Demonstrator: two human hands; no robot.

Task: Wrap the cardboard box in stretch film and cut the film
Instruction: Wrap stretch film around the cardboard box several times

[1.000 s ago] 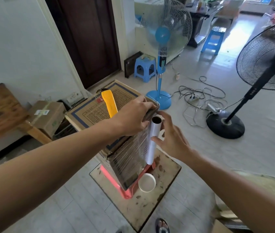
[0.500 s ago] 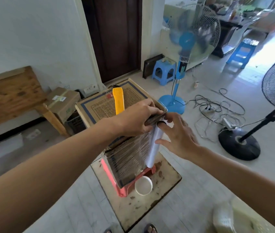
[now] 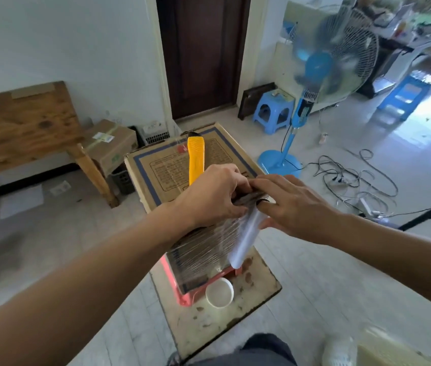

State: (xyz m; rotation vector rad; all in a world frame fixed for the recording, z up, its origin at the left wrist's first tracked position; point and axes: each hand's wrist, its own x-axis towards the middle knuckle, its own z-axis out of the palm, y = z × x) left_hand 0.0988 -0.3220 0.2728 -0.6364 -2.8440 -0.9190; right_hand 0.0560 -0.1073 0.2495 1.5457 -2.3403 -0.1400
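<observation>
A tall cardboard box (image 3: 166,167) with blue-framed print on top stands on a red stool (image 3: 182,291). Its near side is covered in shiny stretch film (image 3: 203,249). A white film roll (image 3: 246,239) leans upright against the box's near right corner. My left hand (image 3: 209,196) presses down on the box's top near edge, pinching the film there. My right hand (image 3: 290,207) lies over the top end of the roll, fingers spread and touching the left hand. A yellow utility knife (image 3: 195,159) lies on top of the box, behind my left hand.
The stool stands on a stained board (image 3: 235,307) with a white cup (image 3: 219,291) beside it. A wooden bench (image 3: 24,128) and a small carton (image 3: 111,143) are at the left. A blue fan (image 3: 314,83), cables (image 3: 354,178) and a black fan stand (image 3: 430,212) are at the right.
My right hand has slid up from the roll's side to cover its top end, meeting my left hand. The view has shifted closer and to the left.
</observation>
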